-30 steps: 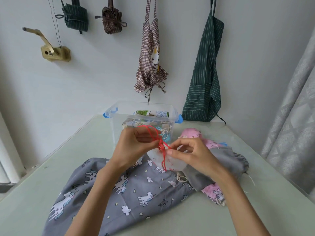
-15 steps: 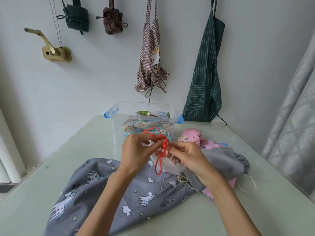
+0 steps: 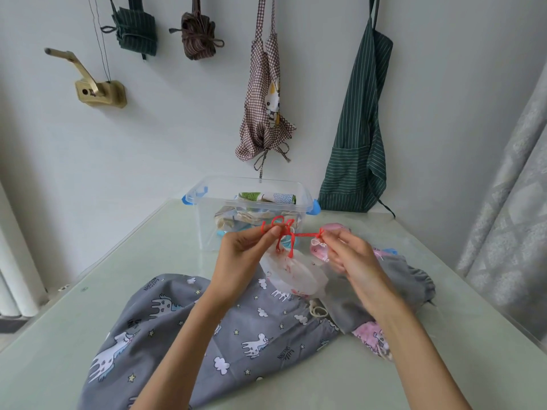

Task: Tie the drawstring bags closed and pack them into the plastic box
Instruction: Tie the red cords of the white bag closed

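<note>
A small white drawstring bag hangs between my hands above the table, its neck gathered by a red drawstring. My left hand pinches a red loop at the left of the knot. My right hand pinches the other red loop and holds it out taut to the right. Behind them stands the clear plastic box with blue latches, holding several folded bags. A large grey unicorn-print bag, a plain grey bag and a pink bag lie on the table under my arms.
The pale green table ends at a white wall. Two aprons and two bundled cloths hang there, beside a brass hook. A grey curtain hangs at the right table edge.
My hands have moved apart and slightly up, drawing the red drawstring out sideways into a taut line; a moment ago they were close together at the bag's neck.
</note>
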{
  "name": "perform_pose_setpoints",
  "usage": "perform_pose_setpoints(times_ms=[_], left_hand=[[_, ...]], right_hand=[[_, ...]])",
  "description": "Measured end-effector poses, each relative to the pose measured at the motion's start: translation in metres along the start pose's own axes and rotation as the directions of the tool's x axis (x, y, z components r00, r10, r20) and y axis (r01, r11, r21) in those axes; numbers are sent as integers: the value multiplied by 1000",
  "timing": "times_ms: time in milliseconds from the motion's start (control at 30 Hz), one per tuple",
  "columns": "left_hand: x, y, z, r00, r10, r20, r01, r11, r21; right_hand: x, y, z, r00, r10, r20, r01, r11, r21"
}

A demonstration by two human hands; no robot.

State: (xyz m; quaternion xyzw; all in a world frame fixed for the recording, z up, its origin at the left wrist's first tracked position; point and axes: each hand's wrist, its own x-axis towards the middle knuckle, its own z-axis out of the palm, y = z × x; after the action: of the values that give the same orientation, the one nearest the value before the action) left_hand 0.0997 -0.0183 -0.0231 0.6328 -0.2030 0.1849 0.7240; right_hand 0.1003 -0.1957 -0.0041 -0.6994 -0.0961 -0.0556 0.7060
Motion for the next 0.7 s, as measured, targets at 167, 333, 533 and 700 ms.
perform_pose_setpoints(times_ms=[167, 333, 533, 700], left_hand=[[4, 2, -8, 967, -47, -251, 67, 995, 72], [4, 0, -13, 913, -183, -366, 213, 976, 42], [10, 16, 0, 911, -395, -119, 272, 791, -548], [8, 16, -1, 828, -522, -205, 290, 712, -640]], right_hand=[[7, 2, -32, 960, -253, -120, 186, 897, -402], [11, 9, -40, 945, -249, -214, 141, 897, -419], [8, -9, -12, 988, 34, 152, -140, 621, 772], [6, -5, 0, 980, 123, 158, -200, 573, 795]])
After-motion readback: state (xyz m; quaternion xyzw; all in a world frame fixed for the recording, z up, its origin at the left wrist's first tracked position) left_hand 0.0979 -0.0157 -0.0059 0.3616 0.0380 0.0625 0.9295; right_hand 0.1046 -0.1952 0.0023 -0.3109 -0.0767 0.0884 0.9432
